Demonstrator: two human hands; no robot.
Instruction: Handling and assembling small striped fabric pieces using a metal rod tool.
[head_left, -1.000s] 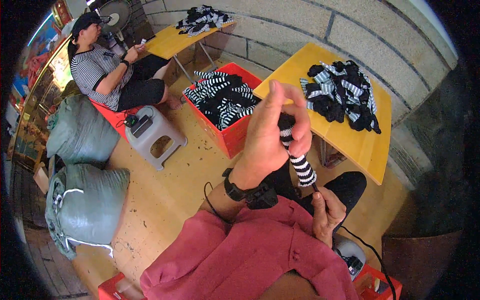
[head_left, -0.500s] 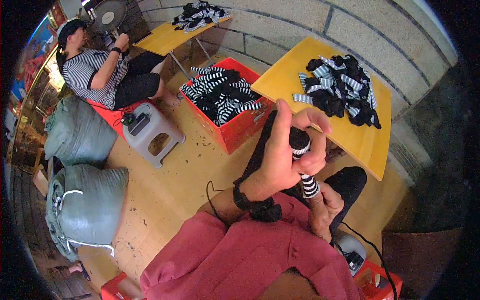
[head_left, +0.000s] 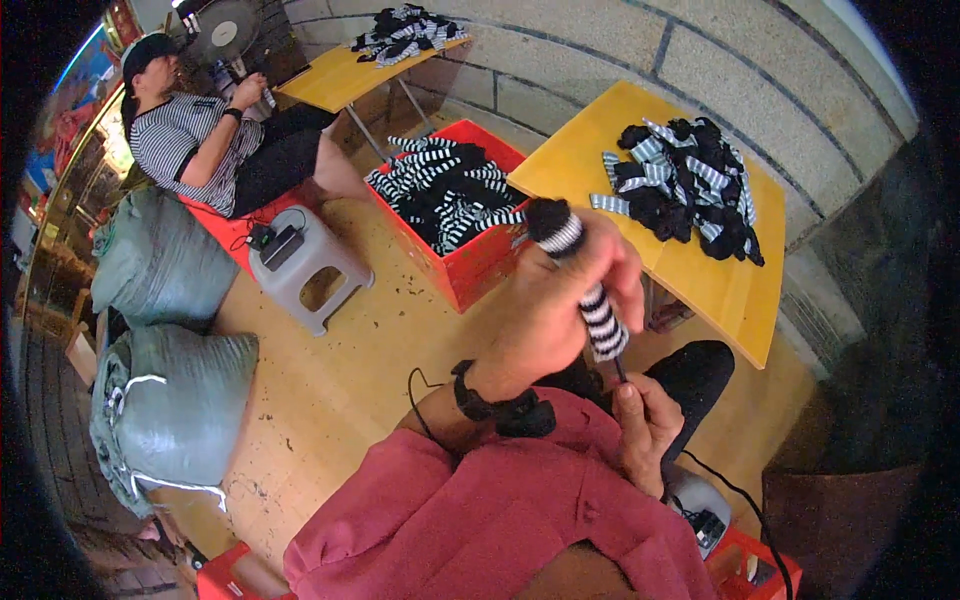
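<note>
My left hand (head_left: 545, 315) is raised in front of me and closed around a black-and-white striped sock (head_left: 603, 322). The sock's black end (head_left: 546, 217) sticks out above my fingers. Its striped part hangs down past my palm. My right hand (head_left: 645, 428) sits lower, close to my red shirt, and pinches the sock's bottom end. A black band circles my left wrist. Beyond my hands stands a yellow table (head_left: 722, 290) carrying a pile of similar socks (head_left: 685, 180).
A red crate (head_left: 482, 272) full of striped socks stands beside the yellow table. A grey stool (head_left: 312, 268), two stuffed green sacks (head_left: 165, 410) and a seated person in a striped shirt (head_left: 195, 140) are at left. A second yellow table (head_left: 335, 78) stands by the block wall.
My left hand has come down from its raised position and shifted its grip, so the sock's black end now pokes out above it. My right hand stays at the sock's lower end.
</note>
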